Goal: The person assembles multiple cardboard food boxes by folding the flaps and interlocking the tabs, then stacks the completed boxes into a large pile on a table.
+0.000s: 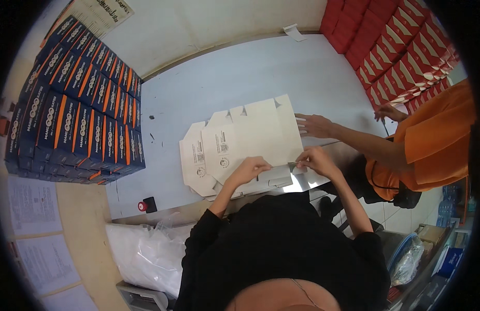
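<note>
Flat cream-coloured cardboard box blanks (258, 129) lie overlapped on the table, with notched flaps and small dark print toward their left side. My left hand (253, 169) pinches the near edge of the top blank. Farther right along that edge, my right hand (316, 159) is closed on the blank's near corner, where a small dark strip shows by the fingertips. Between and below my hands, glossy silvery flaps (297, 182) catch the light at the table's front edge. A co-worker's hand (315, 126) rests at the right side of the blank.
Dark blue and orange boxes (84, 119) form a tall stack at left. Red boxes (400, 57) are piled at the far right. A co-worker in orange (437, 140) stands at my right. Clear plastic bags (146, 254) lie below the table's left front, near a small red-and-black object (146, 205).
</note>
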The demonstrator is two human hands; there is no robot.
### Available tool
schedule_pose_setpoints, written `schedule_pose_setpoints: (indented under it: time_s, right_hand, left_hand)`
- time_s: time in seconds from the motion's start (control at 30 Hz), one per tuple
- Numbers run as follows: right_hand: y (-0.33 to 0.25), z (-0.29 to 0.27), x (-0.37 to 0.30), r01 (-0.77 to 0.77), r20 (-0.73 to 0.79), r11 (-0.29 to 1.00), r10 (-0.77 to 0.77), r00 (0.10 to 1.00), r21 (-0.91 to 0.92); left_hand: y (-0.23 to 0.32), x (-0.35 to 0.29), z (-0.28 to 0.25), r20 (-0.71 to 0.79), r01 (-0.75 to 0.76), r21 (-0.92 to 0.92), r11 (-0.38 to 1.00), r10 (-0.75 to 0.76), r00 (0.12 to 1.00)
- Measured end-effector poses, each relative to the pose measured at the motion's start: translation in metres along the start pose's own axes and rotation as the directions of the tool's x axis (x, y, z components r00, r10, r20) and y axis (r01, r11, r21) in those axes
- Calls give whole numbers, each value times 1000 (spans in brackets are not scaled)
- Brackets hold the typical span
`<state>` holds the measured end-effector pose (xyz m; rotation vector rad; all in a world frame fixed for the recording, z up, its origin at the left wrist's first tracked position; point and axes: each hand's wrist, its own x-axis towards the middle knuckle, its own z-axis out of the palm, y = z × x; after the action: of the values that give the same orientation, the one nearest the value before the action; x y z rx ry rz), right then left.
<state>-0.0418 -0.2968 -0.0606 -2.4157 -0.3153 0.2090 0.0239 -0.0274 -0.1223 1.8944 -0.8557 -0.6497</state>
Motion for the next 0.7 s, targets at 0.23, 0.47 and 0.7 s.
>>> schedule_pose_setpoints:
  time_s: [0.23, 0.47, 0.7]
  right_hand:
    - [-38, -15, 31, 140, -334, 885, 18, 942, 444]
    - [-139, -20, 65, 231, -575, 970, -150, 804, 71]
    - [-178, -29, 70, 188, -167, 936, -143, 976, 296]
  left_hand:
    - [40, 4, -24, -313, 54, -742, 669, -416, 854]
    - [104, -17, -71, -418, -74, -613, 787, -244, 875]
    - [168, -52, -82, -790, -56, 467, 883, 444, 423]
